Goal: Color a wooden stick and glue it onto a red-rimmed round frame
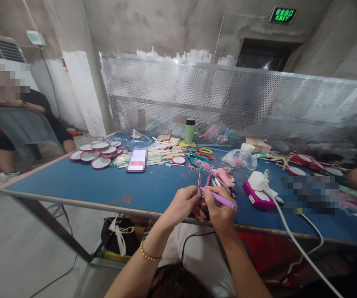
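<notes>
Pinching a slim stick (200,178) in the left hand (185,203), gripping a purple pen (222,200) in the right hand (223,213), lower centre of frame; apparently marking, calling next for steadiness.

1 left hand (184,202) and 1 right hand (222,211), 1 bracelet (149,257), 1 purple pen (223,200), 1 thin stick (200,178). On 1 table (73,182): 1 glue gun (223,176), 1 bottle (189,133), 1 phone (137,160), 1 power strip (254,196), 1 lone disc (178,160) at the middle, at least 7 piled discs (100,163) at left; those at right are too blurred to count, the wooden sticks (172,154) too jumbled. Beyond: 1 chair (27,124), 1 exit sign (283,15).
</notes>
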`<state>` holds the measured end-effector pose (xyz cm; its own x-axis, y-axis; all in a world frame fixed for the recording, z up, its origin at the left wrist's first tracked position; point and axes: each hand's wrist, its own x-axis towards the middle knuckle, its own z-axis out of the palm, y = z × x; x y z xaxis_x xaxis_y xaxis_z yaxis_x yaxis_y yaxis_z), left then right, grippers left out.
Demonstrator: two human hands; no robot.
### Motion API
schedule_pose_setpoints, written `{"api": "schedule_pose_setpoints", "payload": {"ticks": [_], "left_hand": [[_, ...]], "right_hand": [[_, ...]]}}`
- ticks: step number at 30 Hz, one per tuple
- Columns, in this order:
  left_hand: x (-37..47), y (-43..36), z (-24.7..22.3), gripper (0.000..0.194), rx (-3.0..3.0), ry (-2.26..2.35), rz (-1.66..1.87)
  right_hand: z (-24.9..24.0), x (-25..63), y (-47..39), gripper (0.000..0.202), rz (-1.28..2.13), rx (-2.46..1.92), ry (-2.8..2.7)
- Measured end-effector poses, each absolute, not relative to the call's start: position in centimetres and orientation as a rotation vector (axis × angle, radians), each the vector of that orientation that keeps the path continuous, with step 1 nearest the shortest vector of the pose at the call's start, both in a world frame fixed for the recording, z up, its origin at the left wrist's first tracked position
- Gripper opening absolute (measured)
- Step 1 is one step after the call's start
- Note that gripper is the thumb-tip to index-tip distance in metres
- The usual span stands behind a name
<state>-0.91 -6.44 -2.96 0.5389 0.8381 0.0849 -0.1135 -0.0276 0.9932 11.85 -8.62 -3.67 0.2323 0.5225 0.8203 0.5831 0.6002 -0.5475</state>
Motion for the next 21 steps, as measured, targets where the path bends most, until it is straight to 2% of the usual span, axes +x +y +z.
{"api": "schedule_pose_setpoints", "payload": {"ticks": [21], "left_hand": [[-0.84, -6.48, -2.89, 0.039, 1.386, 0.683, 0.869]], "right_hand": [[-3.79, 11.78, -8.57, 0.014, -0.023, -1.005, -1.399]]}}
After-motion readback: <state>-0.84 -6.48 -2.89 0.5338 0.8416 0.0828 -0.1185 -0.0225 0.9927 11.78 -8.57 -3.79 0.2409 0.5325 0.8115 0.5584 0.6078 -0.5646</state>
